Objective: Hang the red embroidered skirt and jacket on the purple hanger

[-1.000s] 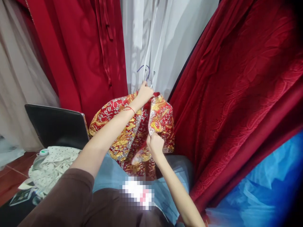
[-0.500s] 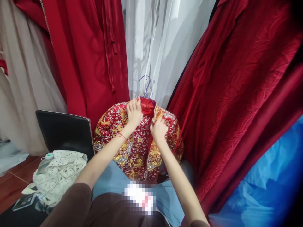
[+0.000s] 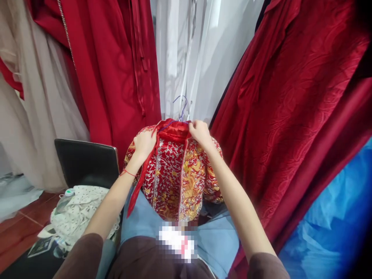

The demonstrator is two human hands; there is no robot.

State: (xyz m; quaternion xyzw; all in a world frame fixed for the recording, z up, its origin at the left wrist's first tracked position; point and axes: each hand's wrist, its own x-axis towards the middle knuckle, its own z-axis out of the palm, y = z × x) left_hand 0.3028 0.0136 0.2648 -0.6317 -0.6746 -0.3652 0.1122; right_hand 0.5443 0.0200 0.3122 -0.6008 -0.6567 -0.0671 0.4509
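A red embroidered jacket with gold and silver patterning hangs in front of me on a thin purple hanger, whose hook shows above the collar. Closed around the jacket's front edge near the collar, my left hand holds that panel folded outward, so a strip of plain red lining runs down below it. My right hand grips the opposite side of the collar by the shoulder. Red lining shows inside the neck opening between the hands. The jacket's lower hem is partly hidden by a blurred patch.
At left stands a black panel, with a heap of white spotted cloth before it. Long red garments hang on the left, another red garment on the right. White fabric hangs behind; blue material lies lower right.
My left hand has moved left and turned the jacket's front edge outward, exposing the red lining. My right hand has moved up to the collar and shoulder.
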